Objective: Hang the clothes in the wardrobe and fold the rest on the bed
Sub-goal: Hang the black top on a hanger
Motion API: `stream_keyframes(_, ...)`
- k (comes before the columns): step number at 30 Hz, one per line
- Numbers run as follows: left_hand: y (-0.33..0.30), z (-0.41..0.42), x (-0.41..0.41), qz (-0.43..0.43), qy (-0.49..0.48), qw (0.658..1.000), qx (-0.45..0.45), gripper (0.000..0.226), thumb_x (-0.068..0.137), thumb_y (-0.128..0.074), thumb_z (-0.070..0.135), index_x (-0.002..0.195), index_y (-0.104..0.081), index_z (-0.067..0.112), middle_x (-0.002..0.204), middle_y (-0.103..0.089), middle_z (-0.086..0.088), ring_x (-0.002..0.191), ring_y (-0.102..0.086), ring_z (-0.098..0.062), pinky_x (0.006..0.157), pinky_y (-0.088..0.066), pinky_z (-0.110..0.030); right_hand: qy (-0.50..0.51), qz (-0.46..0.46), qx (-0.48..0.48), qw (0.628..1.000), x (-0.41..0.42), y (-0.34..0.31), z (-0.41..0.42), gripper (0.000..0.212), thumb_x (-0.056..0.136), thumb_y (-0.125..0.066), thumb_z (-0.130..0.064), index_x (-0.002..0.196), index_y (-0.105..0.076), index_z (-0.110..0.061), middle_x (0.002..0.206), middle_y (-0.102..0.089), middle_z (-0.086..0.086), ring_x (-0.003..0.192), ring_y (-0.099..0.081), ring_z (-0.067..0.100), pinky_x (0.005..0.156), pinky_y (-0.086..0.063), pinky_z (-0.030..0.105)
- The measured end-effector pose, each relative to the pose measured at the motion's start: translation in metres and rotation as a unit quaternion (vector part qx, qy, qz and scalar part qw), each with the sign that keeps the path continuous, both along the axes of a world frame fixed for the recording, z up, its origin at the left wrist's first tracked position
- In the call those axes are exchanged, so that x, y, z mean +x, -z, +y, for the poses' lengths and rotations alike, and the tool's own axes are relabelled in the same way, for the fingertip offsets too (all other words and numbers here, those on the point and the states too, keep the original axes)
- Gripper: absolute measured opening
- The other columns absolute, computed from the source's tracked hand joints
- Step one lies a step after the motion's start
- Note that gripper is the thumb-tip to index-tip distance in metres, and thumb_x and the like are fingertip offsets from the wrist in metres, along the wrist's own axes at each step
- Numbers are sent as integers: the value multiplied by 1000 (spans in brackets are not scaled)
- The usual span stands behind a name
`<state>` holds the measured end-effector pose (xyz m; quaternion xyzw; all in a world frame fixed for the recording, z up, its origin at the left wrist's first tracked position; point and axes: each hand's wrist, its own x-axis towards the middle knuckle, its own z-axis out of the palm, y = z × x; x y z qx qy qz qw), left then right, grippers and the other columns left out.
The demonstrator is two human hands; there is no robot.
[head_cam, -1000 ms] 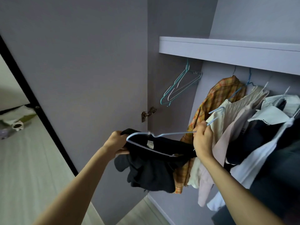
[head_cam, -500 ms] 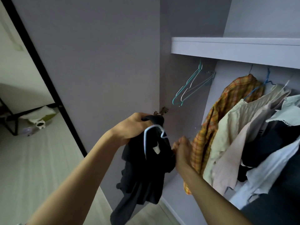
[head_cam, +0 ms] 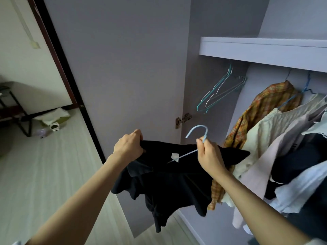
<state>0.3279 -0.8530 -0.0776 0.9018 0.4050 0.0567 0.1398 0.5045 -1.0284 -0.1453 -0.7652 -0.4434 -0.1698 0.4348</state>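
beside the open wardrobe door [head_cam: 127, 68], the left hand [head_cam: 129, 147] gripped a black garment [head_cam: 164, 184]; the right hand [head_cam: 209, 156] pinched a light blue hanger [head_cam: 198, 131].

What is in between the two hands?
In the head view, the black garment stretches from the left hand to the right hand, with its white label and the light blue hanger wire across it.
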Motion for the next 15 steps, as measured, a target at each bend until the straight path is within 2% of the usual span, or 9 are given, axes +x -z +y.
stream_keyframes(2,-2,-6,8,4,20,1000,-12,36,82,-70,32,111,-53,19,97,-59,-7,91,-56,-30,71,-42,-32,-62,17,-24,998,-3,-2,4,25,96,-48,-10,71,-47,-7,51,-36,-3,45,-38,19,48,-28,31)
stream_keyframes(5,4,-12,14,22,39,999,7,34,81,-68,41,111,-61,25,108,-63,-5,106,-57,-29,76,-41,-30,-46,118,32,991,-5,-10,8,21,98,-43,-14,79,-46,-8,54,-36,-7,47,-36,9,49,-27,23)
stream_keyframes(7,5,-11,12,39,34,998,33,33,81,-66,48,106,-64,27,105,-64,-2,104,-58,-28,72,-40,-29,-69,146,16,987,-7,-13,8,18,99,-42,-12,81,-46,-10,57,-37,-6,51,-37,8,54,-30,25)
stream_keyframes(9,5,-8,9,50,23,998,39,32,82,-66,48,108,-65,29,105,-65,0,101,-59,-26,71,-39,-28,-126,157,-64,977,-12,-11,6,20,99,-43,-12,80,-47,-7,60,-41,2,54,-37,14,59,-33,30)
stream_keyframes(10,5,-7,9,49,20,998,36,30,84,-65,46,109,-66,30,107,-65,1,101,-59,-25,71,-40,-28,-129,164,-73,975,-12,-10,6,20,99,-43,-12,81,-48,-6,61,-41,5,55,-37,15,58,-33,28)
stream_keyframes(13,4,-8,10,27,22,999,36,20,88,-60,35,107,-68,34,110,-66,1,101,-59,-26,72,-41,-26,-73,195,-13,978,-9,-12,8,19,99,-41,-15,83,-47,-8,62,-43,2,55,-40,11,54,-32,21)
stream_keyframes(15,3,-10,12,11,31,999,18,19,89,-58,32,105,-70,34,108,-67,1,101,-59,-26,75,-44,-27,-84,194,-60,976,-9,-12,10,21,100,-42,-17,81,-47,-9,63,-45,3,58,-42,14,57,-32,26)
